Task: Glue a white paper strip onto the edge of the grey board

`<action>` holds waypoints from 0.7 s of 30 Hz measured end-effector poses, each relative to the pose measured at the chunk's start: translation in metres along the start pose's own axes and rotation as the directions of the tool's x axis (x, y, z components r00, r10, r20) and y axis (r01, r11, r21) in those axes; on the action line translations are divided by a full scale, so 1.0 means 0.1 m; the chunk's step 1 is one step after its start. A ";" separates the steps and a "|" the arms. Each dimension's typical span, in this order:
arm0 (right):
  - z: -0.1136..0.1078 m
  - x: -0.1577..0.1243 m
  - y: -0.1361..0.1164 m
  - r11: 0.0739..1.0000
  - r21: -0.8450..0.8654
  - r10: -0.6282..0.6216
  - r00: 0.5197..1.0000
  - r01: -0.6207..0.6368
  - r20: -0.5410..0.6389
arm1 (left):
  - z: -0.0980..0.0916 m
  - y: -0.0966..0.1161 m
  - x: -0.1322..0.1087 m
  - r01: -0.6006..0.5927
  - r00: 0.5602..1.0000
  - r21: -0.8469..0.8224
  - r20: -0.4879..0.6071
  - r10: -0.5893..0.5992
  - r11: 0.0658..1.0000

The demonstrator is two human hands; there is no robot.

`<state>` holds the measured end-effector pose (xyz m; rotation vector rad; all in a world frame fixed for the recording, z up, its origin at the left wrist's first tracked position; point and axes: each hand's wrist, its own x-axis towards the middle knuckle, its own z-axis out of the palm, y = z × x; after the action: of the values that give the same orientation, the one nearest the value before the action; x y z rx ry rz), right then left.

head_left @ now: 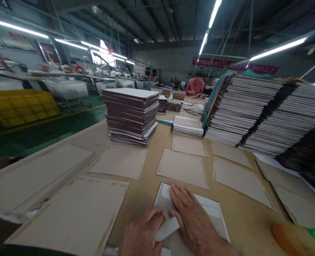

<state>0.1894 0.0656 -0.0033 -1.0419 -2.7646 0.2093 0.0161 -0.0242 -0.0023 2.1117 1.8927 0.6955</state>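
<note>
One white sheet (213,210) lies flat under the right hand (192,217).

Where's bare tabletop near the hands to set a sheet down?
Bare strip between the large left sheet and the glossy sheet under the right hand; another between that sheet and the orange object. Left hand grips a white strip. Middle rows of sheets and stacks behind are crowded.

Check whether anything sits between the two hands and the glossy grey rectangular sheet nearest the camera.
Right hand lies flat on the glossy grey rectangular sheet, with nothing visible between. Left hand holds a small white flat piece against it.
</note>
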 end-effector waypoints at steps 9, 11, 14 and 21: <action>-0.02 0.01 -0.02 0.999 -0.047 -0.004 0.999 0.006 0.041 | 0.00 0.01 0.00 0.005 1.000 0.022 0.014 -0.005 1.000; -0.01 0.01 -0.02 0.999 -0.052 -0.004 0.999 0.005 0.035 | 0.00 0.00 -0.01 0.001 1.000 0.033 0.015 -0.002 0.999; 0.00 0.01 -0.02 0.999 -0.052 0.008 0.999 -0.006 0.041 | 0.00 0.00 -0.01 -0.001 1.000 0.034 0.026 0.000 0.999; 0.04 0.00 0.00 1.000 -0.018 0.006 0.999 -0.006 0.035 | -0.02 0.03 -0.01 0.003 1.000 0.047 0.001 -0.003 0.999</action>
<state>0.1887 0.0656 -0.0074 -1.0612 -2.8003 0.2060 0.0178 -0.0256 0.0011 2.1358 1.9295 0.6556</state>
